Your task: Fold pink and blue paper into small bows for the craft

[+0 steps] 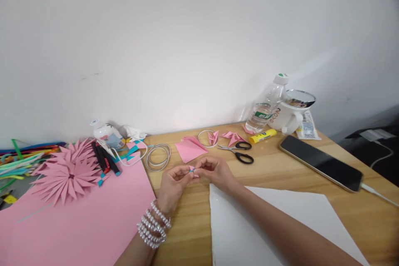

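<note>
Between my fingertips, above the wooden table, is a small pink and blue folded paper piece. My left hand pinches its left side, and several strands of pearl beads circle that wrist. My right hand pinches the piece from the other side, so much of it is hidden. Just behind my hands lie pink paper sheets. Black-handled scissors rest to the right of them, near small folded pink pieces and a ring around another one.
Pink paper with spiky paper flowers and markers covers the left. White board lies under my right forearm. A glue stick, water bottle, mug and phone stand or lie at right; metal rings lie left of centre.
</note>
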Demonstrator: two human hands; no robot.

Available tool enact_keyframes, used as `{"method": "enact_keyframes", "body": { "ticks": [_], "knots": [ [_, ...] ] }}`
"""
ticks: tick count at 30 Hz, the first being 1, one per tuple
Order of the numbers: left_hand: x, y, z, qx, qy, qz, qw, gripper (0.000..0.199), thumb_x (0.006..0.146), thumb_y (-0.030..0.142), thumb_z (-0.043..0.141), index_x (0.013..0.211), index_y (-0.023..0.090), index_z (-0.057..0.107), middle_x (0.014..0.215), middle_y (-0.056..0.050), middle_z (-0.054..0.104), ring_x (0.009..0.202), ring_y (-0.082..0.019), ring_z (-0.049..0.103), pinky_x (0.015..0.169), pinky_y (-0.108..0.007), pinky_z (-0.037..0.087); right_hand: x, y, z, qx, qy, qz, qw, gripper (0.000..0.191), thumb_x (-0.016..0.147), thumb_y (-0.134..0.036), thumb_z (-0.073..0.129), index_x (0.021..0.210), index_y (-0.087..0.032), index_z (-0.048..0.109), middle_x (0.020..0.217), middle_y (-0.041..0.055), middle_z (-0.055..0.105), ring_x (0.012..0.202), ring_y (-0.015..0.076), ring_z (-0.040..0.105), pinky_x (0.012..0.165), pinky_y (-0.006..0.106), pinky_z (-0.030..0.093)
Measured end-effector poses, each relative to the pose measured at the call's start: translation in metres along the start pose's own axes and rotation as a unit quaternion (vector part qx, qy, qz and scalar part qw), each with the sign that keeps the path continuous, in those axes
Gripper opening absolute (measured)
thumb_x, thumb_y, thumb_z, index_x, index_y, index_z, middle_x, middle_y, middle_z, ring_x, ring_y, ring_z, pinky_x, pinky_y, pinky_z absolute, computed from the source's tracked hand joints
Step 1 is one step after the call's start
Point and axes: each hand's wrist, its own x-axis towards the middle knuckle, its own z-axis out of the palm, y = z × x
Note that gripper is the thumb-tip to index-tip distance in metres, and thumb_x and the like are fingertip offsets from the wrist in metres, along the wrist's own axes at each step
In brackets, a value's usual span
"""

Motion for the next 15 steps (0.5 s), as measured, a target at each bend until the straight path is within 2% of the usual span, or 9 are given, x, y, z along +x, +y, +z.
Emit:
{"method": "enact_keyframes", "body": {
  "ticks": [6, 10, 12, 15],
  "knots": [
    [0.0, 0.001, 0.002, -0.004, -0.004, -0.01, 1.0, 0.017, 0.063, 0.022, 0.069, 0.076, 0.011, 0.065, 0.077, -0.007, 0.069, 0.076, -0.019, 0.064, 0.077, -0.037, 0.052, 0.001, -0.001, 0.0, -0.036, -0.001, -0.006, 0.999, 0.019, 0.065, -0.031, 0.067, 0.065, -0.014, 0.058, 0.062, 0.0003, 0.059, 0.055, 0.0101, 0.052, 0.053, 0.022, 0.042],
    [0.002, 0.004, 0.0, -0.03, 0.045, -0.001, 0.999, 0.017, 0.061, 0.022, 0.07, 0.072, 0.011, 0.065, 0.072, -0.005, 0.069, 0.072, -0.018, 0.064, 0.076, -0.035, 0.052, 0.0, -0.005, 0.001, -0.117, 0.014, -0.049, 0.992, 0.016, 0.072, -0.031, 0.06, 0.067, -0.016, 0.059, 0.068, 0.0028, 0.062, 0.063, 0.0138, 0.056, 0.059, 0.025, 0.045],
    [0.004, 0.006, -0.002, -0.023, 0.093, 0.018, 0.995, 0.017, 0.058, 0.021, 0.072, 0.069, 0.01, 0.065, 0.068, -0.004, 0.069, 0.069, -0.017, 0.065, 0.075, -0.034, 0.052, -0.001, -0.006, 0.0, -0.21, 0.079, -0.088, 0.971, 0.015, 0.079, -0.028, 0.052, 0.071, -0.017, 0.06, 0.072, 0.0046, 0.062, 0.068, 0.0158, 0.056, 0.063, 0.027, 0.045],
    [0.006, 0.011, -0.006, 0.006, 0.149, 0.052, 0.987, 0.017, 0.054, 0.021, 0.072, 0.067, 0.011, 0.065, 0.066, -0.003, 0.068, 0.066, -0.017, 0.065, 0.072, -0.031, 0.053, -0.003, -0.004, -0.003, -0.387, 0.196, -0.129, 0.892, 0.019, 0.081, -0.014, 0.043, 0.088, -0.018, 0.061, 0.089, 0.0082, 0.061, 0.087, 0.0204, 0.053, 0.076, 0.034, 0.043]
  ]
}}
